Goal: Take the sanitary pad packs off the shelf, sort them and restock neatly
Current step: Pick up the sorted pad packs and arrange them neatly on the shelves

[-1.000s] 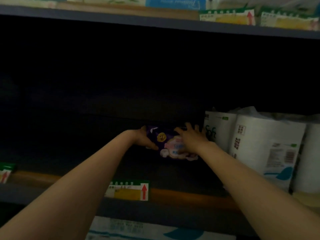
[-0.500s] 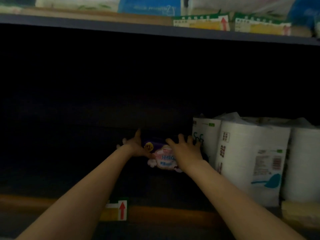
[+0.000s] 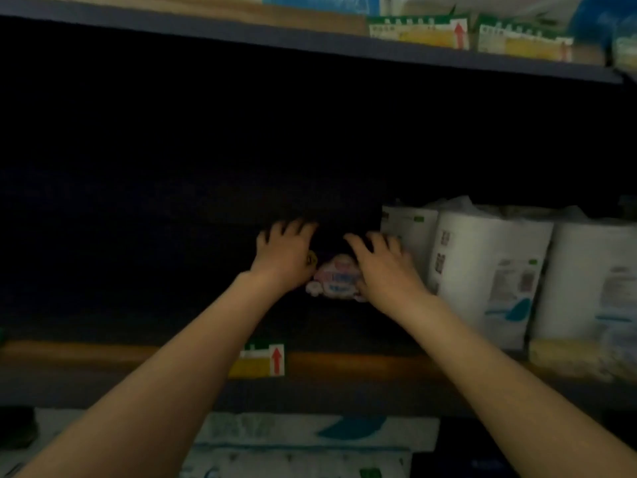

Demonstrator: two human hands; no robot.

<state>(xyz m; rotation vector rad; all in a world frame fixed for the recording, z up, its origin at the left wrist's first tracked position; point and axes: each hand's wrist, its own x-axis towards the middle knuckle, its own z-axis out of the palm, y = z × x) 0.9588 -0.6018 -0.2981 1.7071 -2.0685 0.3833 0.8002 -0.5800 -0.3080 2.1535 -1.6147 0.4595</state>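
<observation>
A dark purple sanitary pad pack (image 3: 336, 280) with a pink-and-white label stands deep on the dark middle shelf (image 3: 344, 362). My left hand (image 3: 284, 255) grips its left end, fingers curled over the top. My right hand (image 3: 382, 267) lies on its right side with fingers spread, pressing against it. Most of the pack is hidden by my hands and the darkness.
White paper roll packs (image 3: 482, 270) stand right of the pad pack, close to my right hand. A price tag with a red arrow (image 3: 263, 360) sits on the shelf's front rail. More packs lie on the shelf below (image 3: 310, 439) and on the shelf above (image 3: 413, 32).
Both hands have pushed the pad pack further back into the shelf and stood it more upright. My left hand's fingers have moved over its top.
</observation>
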